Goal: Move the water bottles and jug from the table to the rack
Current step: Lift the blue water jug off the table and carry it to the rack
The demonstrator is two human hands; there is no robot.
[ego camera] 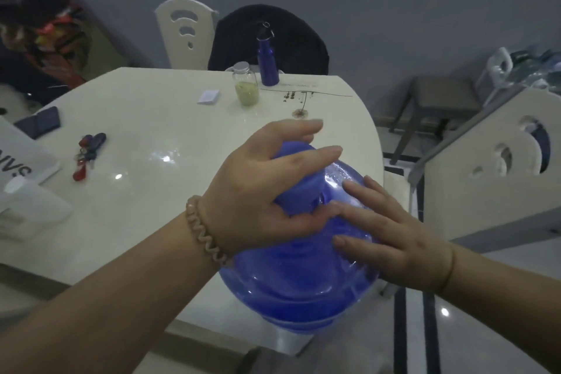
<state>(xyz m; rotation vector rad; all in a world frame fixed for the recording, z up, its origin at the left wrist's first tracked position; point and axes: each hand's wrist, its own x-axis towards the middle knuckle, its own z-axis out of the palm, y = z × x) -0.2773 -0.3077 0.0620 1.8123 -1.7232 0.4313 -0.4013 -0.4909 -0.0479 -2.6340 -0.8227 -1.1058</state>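
A big translucent blue water jug (pixel 297 288) stands at the near right edge of the white table (pixel 136 118). My left hand (pixel 258 188) is wrapped around its blue capped neck. My right hand (pixel 391 237) lies flat on the jug's shoulder, fingers spread, not gripping. A slim blue metal bottle (pixel 267 61) with a ring cap stands upright at the table's far edge. Beside it, to the left, is a small clear bottle (pixel 246 85) with a silver lid and yellowish contents.
Keys (pixel 88 153), a dark wallet (pixel 39 123), a small white box (pixel 209 96) and white packaging (pixel 24 179) lie on the table. White chairs stand behind (pixel 185 30) and to the right (pixel 491 167). A grey stool (pixel 437 94) and piled plastic bottles (pixel 531 67) are at the far right.
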